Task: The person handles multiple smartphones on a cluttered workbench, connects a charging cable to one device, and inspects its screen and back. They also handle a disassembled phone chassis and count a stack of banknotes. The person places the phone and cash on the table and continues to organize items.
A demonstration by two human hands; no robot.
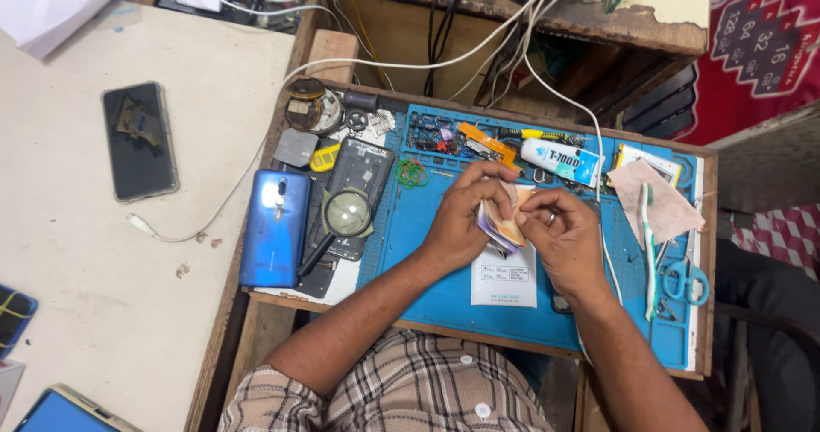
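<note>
My left hand [461,214] and my right hand [564,231] meet over the middle of a blue work mat [427,295]. Both grip a small folded bundle of paper notes [504,227] between their fingers. A ring shows on a finger of my right hand. Just below the hands lies a small white packet [504,280] on the mat. Above the hands rests a white glue tube [559,159].
Left of the mat lie a blue phone [275,225], a dark opened phone frame [359,172] and a magnifying glass [346,214]. A toothbrush [649,244], blue-handled scissors [683,280] and a pink cloth [662,197] are at right. A black phone [139,140] lies on the pale table.
</note>
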